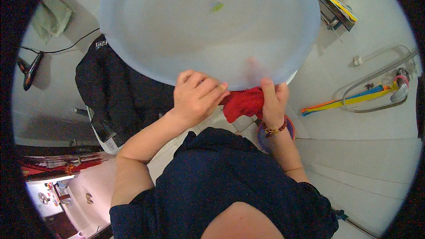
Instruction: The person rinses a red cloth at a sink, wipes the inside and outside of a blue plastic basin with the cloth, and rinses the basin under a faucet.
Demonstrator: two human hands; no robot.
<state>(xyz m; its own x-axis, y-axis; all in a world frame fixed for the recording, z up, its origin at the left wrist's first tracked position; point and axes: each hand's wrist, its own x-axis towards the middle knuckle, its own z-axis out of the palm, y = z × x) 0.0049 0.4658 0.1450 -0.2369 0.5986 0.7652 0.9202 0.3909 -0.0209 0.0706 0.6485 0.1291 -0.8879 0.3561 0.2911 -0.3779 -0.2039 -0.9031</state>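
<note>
A large light-blue round basin (212,40) takes up the upper middle of the view. On its bottom is a small green and yellow mark. At its near rim, a crumpled red cloth (241,105) hangs between my hands. My left hand (197,95) is closed, its curled fingers pinching the cloth's left end. The cloth's right side is gripped by my right hand (275,99), thumb upward; its other fingers are partly hidden. A beaded bracelet (274,129) circles my right wrist. Inside the basin near that hand is a faint blurred reflection.
Dark clothing (121,90) lies bunched left of the basin. Behind my right wrist stands a purple bucket (265,139) on tiles. A hair dryer (31,71) and towel (52,16) hang left. On the right wall are a shower hose (356,86) and a loaded rack (334,11).
</note>
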